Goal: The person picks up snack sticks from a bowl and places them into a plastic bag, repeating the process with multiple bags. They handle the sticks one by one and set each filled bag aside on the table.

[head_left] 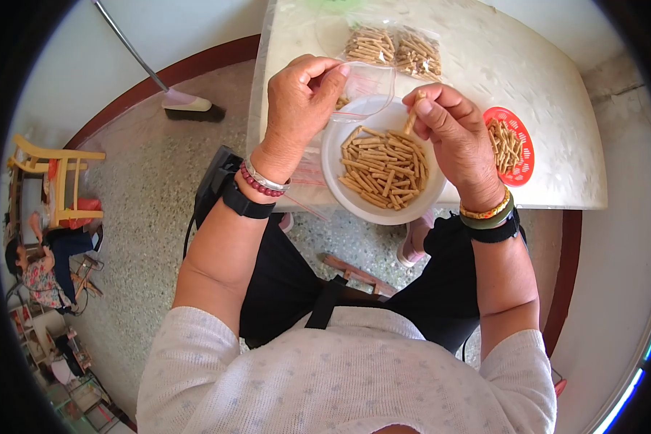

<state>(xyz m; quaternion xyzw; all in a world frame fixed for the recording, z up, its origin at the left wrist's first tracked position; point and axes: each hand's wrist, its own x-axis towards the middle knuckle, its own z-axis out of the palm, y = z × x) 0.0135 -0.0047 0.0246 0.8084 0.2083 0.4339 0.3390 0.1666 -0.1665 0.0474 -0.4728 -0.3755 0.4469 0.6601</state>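
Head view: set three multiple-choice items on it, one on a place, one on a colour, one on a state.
1. Where does the small round plastic basket stand relative to the round white bowl?
A. to its right
B. to its left
C. inside it

2. What colour is that basket?
A. blue
B. red
C. green

3. What does the right hand hold?
A. nothing
B. a spoon
C. one short tan stick

Key:
1 A, the basket sits right of the bowl, near the right edge of the white table.
2 B, its rim and mesh are red.
3 C, the fingers pinch the stick above the bowl, while the left hand grips a clear plastic bag by its mouth.
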